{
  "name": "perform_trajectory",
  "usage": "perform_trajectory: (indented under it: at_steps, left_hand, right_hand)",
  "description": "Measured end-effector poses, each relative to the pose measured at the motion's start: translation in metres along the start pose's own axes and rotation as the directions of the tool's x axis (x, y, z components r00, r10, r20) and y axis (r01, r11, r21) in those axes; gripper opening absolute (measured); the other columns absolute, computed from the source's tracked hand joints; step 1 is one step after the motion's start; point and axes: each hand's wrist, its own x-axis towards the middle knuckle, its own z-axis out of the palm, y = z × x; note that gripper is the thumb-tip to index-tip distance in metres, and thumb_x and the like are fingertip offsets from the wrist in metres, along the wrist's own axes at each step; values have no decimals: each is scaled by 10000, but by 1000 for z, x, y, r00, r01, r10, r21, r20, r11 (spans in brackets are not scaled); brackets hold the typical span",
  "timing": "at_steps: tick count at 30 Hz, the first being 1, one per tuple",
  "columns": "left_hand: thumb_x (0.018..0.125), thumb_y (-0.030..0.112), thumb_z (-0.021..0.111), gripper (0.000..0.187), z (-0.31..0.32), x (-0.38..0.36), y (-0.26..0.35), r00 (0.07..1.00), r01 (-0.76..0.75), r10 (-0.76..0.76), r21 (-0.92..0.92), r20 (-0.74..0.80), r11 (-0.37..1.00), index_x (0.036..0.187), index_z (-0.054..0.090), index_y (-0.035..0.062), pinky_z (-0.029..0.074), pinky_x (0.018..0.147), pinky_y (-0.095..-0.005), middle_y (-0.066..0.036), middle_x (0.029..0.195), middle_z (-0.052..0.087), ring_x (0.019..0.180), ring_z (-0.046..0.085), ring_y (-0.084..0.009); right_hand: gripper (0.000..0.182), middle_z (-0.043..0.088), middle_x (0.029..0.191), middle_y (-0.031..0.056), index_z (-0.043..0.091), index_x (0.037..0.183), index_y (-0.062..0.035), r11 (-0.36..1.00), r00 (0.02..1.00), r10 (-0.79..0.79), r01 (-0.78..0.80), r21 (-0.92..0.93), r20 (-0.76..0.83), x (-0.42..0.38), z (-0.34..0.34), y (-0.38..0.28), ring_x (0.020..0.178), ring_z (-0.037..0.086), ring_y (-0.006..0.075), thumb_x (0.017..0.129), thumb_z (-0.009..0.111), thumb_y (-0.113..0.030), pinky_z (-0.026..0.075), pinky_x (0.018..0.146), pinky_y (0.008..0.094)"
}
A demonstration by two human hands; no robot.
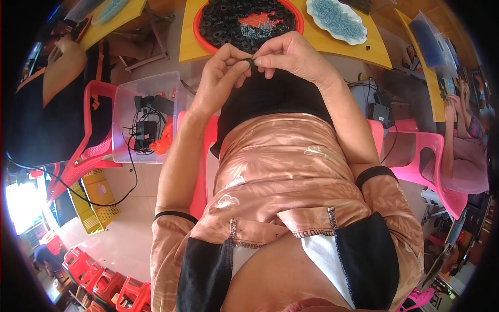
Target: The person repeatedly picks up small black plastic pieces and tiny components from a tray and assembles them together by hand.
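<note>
My left hand (224, 72) pinches a small dark plastic part (251, 63) between thumb and fingers, just in front of the table edge. From the other side my right hand (291, 56) closes its thumb and fingertips at the same part; whether a second tiny piece sits between them is hidden. Right beyond both hands is a round red tray (197, 34) holding many black plastic parts (218, 23). In its middle lies a heap of small silvery metal pieces (258, 31).
A white scalloped plate (317, 6) of small bluish pieces stands on the yellow table (382, 49). At left, a clear bin (120, 112) holds cables and adapters beside a pink chair (96, 91). Another person's arm (65, 70) is at left; more hands work at right. Red stools (106, 283) stand behind.
</note>
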Motion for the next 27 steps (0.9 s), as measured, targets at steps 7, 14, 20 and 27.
perform_trajectory:
  at_steps: [7, 14, 20, 27]
  left_hand:
    - [952, 76, 513, 81, 1, -1, -3, 999, -4, 11, 165, -39, 986, 1016, 546, 39, 341, 555, -159, 8, 776, 555, 632, 423, -25]
    - [927, 40, 519, 75, 3, -2, 0, 998, 13, -8, 107, -55, 994, 996, 542, 20, 383, 563, -193, -13, 760, 570, 624, 457, -50]
    - [949, 46, 498, 57, 10, -4, 3, 998, -6, 8, -33, 66, 999, 1001, 505, 24, 394, 585, -192, -36, 803, 585, 651, 469, -50]
    - [951, 49, 496, 74, 8, -5, 4, 1000, -3, 4, -35, 20, 999, 1017, 515, 19, 408, 591, -198, -48, 837, 602, 670, 494, -58]
  right_hand:
    - [165, 673, 777, 56, 689, 925, 25, 999, 999, 29, -30, -23, -20, 0, 5, 2, 638, 622, 95, 843, 658, -115, 493, 616, 208]
    - [159, 680, 737, 72, 692, 874, 33, 999, 996, 48, -46, 23, -69, -7, 11, -5, 625, 649, 114, 828, 680, -118, 514, 606, 223]
    - [181, 679, 736, 83, 694, 856, 27, 954, 996, 80, -86, 286, 31, -15, -2, 8, 615, 640, 122, 799, 738, -139, 518, 606, 227]
    - [157, 677, 755, 101, 667, 806, 25, 944, 991, 135, -122, 308, -19, -6, 13, 3, 587, 610, 121, 800, 724, -122, 492, 561, 220]
